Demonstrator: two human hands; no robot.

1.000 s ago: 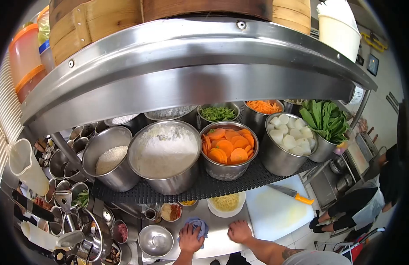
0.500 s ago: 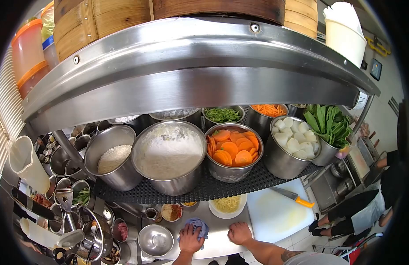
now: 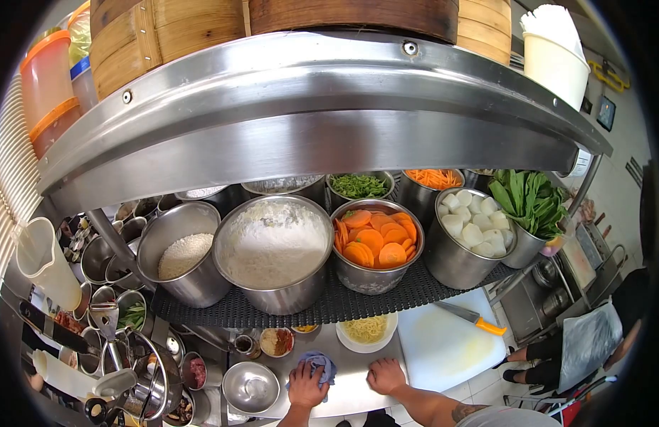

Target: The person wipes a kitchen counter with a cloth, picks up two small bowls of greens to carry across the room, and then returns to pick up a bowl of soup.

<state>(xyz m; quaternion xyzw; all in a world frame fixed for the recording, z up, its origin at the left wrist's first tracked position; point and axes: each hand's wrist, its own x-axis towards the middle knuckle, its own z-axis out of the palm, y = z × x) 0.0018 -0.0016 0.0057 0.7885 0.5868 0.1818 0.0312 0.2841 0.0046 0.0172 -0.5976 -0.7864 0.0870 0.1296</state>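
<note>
The cloth (image 3: 327, 364) lies on the counter (image 3: 349, 404) under the left hand (image 3: 308, 385); whether the fingers grip, I cannot tell. Right of the cloth, the right hand (image 3: 386, 376) rests, fingers bent. Left of it, a bowl (image 3: 251, 397); beyond it, noodles (image 3: 365, 329) near the overhanging shelf (image 3: 358, 304); farther right, a board (image 3: 443, 359) with knife (image 3: 486, 325).

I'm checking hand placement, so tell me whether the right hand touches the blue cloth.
Apart. The head view shows a strip of bare steel counter between the right hand and the blue cloth.
</note>
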